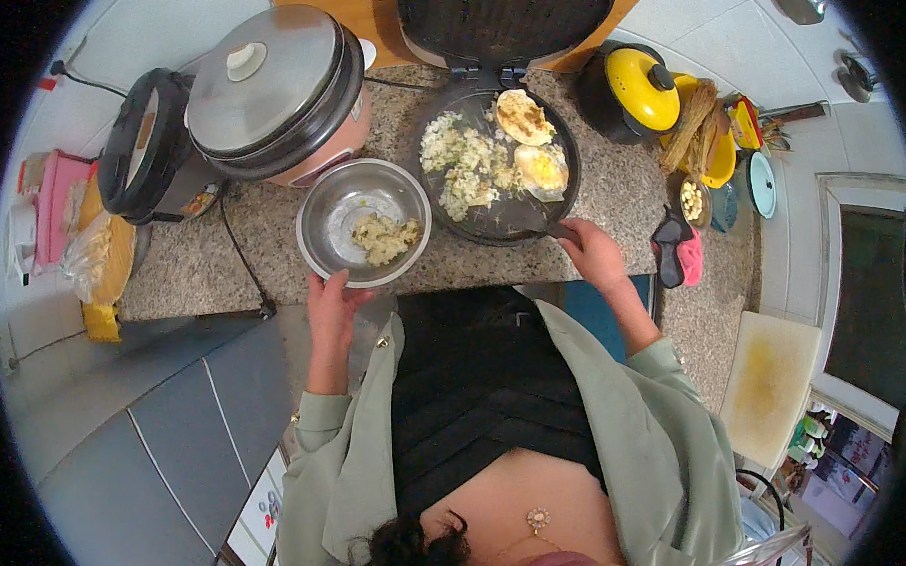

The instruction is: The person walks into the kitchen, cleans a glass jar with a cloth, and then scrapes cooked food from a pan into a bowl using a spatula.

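My left hand [335, 298] grips the near rim of a stainless steel bowl [330, 205], thumb up on the edge. A clump of pale cooked rice mixture [384, 239] lies in the bowl's right side. Just right of it is a round electric griddle [488, 225] with its lid [507, 19] raised. Loose rice with green bits [460, 159] covers the left of the plate. Two fried eggs, one browned [523, 117] and one with yellow yolk showing [542, 169], lie on the right. My right hand [595, 252] holds a dark utensil handle [563, 233] over the griddle's near edge; its working end blends into the plate.
Behind the bowl stand a pink cooker with a metal lid [266, 80] and a black appliance [149, 151]. A black pot with yellow lid [644, 89] is right of the griddle. Farther right are a small bowl of peeled cloves [693, 201] and a cutting board [771, 388].
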`<state>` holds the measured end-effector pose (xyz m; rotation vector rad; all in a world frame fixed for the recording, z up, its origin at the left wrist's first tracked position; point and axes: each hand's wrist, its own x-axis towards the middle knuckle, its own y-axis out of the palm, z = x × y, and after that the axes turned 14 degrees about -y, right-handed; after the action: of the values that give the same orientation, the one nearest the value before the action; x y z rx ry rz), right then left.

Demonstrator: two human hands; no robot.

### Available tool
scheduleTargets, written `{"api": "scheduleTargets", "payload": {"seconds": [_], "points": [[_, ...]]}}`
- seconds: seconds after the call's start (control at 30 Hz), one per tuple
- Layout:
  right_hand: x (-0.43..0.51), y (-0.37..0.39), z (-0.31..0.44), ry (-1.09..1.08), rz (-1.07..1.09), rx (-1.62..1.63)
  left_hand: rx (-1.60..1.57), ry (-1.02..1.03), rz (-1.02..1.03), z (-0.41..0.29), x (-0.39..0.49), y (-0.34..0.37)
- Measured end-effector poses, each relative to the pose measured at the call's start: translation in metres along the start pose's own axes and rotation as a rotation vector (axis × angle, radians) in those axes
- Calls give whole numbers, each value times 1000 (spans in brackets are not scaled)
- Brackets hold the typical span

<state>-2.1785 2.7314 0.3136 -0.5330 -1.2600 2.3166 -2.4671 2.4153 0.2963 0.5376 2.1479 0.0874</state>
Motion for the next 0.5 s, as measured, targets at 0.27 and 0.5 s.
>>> {"api": "scheduleTargets", "payload": {"seconds": [0.27, 0.5], "points": [[62, 64, 29, -79, -51, 78, -10, -10, 30, 3, -1, -1], [62, 79, 18, -84, -158, 352, -52, 12, 61, 6, -6, -1]]}}
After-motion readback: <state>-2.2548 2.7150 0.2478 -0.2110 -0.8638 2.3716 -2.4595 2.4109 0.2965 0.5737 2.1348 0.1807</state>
